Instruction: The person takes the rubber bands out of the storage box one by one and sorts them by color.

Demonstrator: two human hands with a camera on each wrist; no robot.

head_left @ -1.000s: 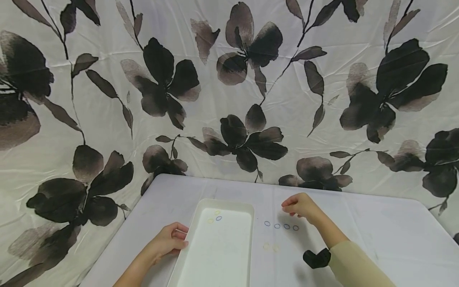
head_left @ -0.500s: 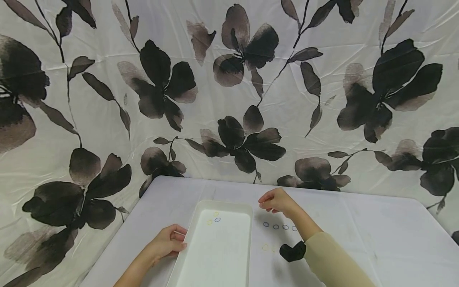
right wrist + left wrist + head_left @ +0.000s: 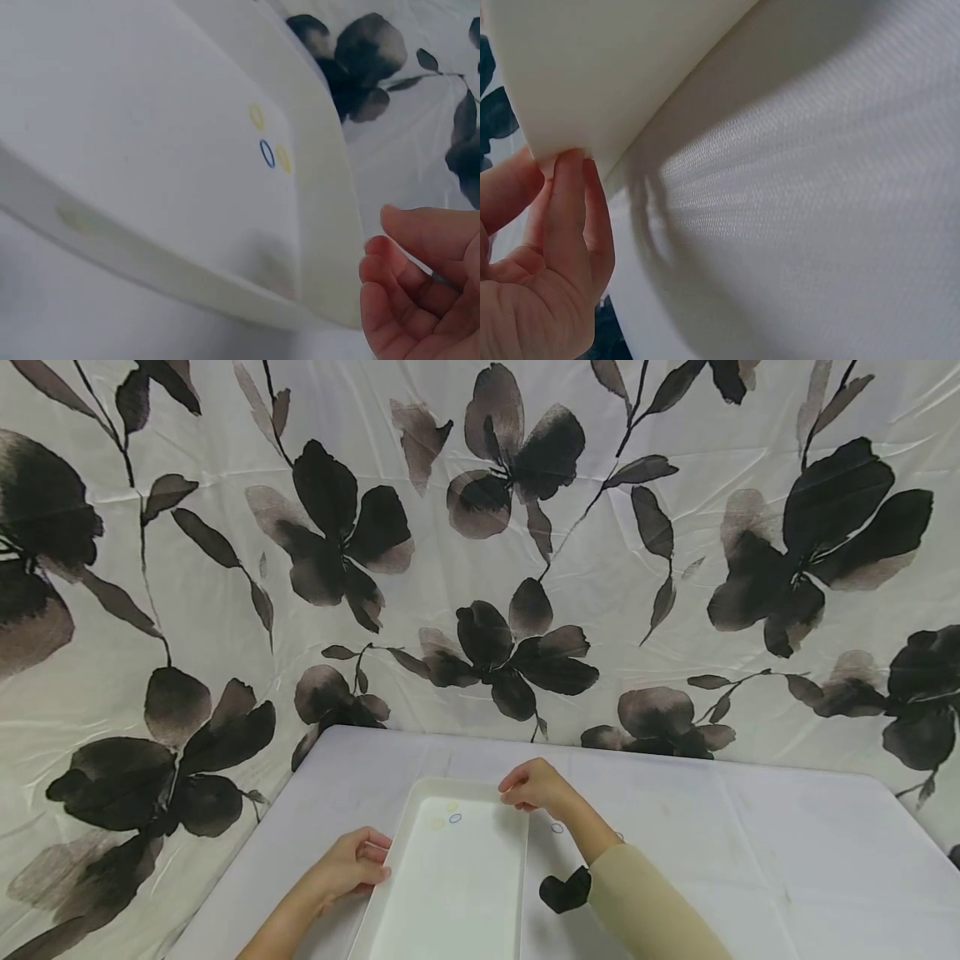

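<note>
My left hand [image 3: 348, 864] pinches the left rim of a white rectangular tray [image 3: 450, 893] between thumb and fingers. The left wrist view shows the grip at the edge of the tray [image 3: 615, 67]. Inside the tray, near its far end, lie a small blue ring [image 3: 262, 150] and two yellow rings [image 3: 251, 114]. Over the tray's far right corner hovers my right hand [image 3: 540, 785], thumb and forefinger close together, the other fingers curled. I cannot tell whether something small sits between its fingertips.
On the white-covered table [image 3: 750, 860], right of the tray, a blue ring [image 3: 552, 827] shows beside the right forearm. Another ring peeks out past the sleeve [image 3: 637, 893], which hides others. A black object [image 3: 565, 891] hangs by the sleeve. A floral cloth [image 3: 420, 568] rises behind.
My right hand has moved left, from above the table right of the tray to the tray's far right corner. The left hand keeps its grip on the tray.
</note>
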